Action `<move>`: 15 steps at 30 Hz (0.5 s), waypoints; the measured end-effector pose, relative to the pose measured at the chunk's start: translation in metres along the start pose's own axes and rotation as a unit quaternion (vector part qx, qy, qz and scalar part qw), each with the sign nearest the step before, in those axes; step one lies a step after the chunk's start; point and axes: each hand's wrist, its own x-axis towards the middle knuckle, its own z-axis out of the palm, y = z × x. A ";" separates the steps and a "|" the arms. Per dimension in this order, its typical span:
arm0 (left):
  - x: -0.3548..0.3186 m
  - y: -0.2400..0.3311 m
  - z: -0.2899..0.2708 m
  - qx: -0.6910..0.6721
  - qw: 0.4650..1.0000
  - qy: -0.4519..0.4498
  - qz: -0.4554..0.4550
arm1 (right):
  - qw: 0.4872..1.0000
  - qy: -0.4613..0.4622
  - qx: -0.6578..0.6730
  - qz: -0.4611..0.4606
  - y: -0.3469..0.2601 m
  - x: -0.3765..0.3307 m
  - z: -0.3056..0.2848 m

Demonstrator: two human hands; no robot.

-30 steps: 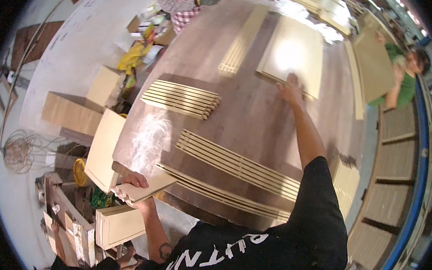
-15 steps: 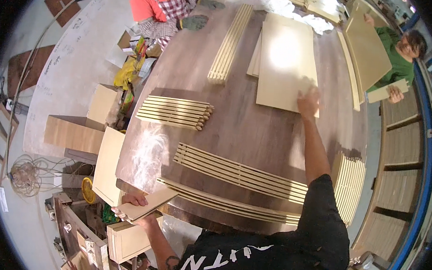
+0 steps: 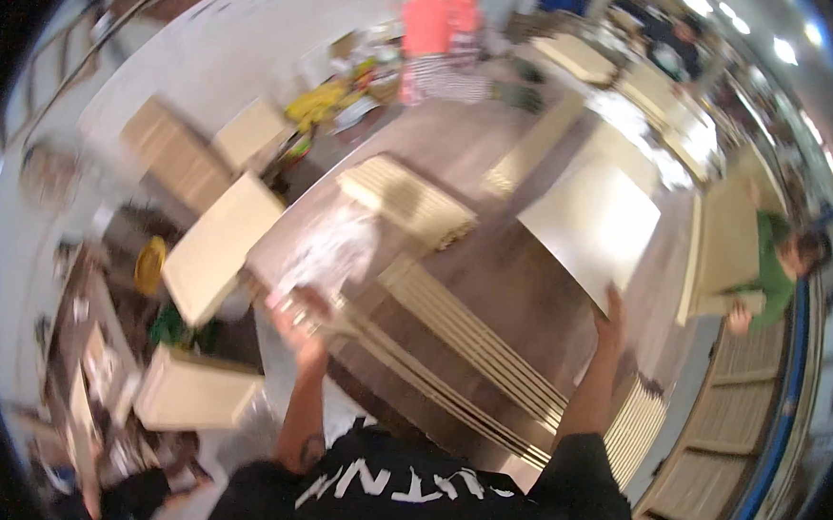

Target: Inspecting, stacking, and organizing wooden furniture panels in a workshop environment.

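My right hand (image 3: 611, 315) grips the near corner of a large pale panel (image 3: 595, 219), which is tilted up off the brown table (image 3: 500, 298). Beneath and beyond it lies another pale board (image 3: 623, 153). My left hand (image 3: 303, 318) is over the table's near left corner, smeared by motion. Whether it still holds the small board cannot be made out. Beside it run long thin slats (image 3: 428, 380) along the near edge. Behind these lies a second row of long slats (image 3: 474, 340). A stack of shorter strips (image 3: 406, 197) sits farther left.
A person in red (image 3: 440, 33) stands at the far left side. At right, a person in green (image 3: 778, 273) holds boards. More strips (image 3: 633, 426) lie at the near right. Pale boxes and panels (image 3: 222, 243) stand left of the table, with a rack of boards (image 3: 727, 412) at right.
The large panel has been lifted and tilted by my right hand. My left hand has moved up and right; the small board it held is no longer clearly seen. The whole view has swung.
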 end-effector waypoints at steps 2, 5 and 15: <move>-0.011 0.007 -0.035 0.060 0.994 0.091 0.012 | 0.983 0.087 0.157 -0.036 -0.027 -0.034 -0.019; 0.023 -0.008 -0.080 0.006 0.993 0.045 -0.107 | 0.984 0.067 -0.139 -0.083 0.040 -0.091 -0.053; 0.025 -0.032 0.006 0.705 0.654 0.225 0.156 | 0.955 0.287 0.079 0.003 -0.213 -0.234 -0.245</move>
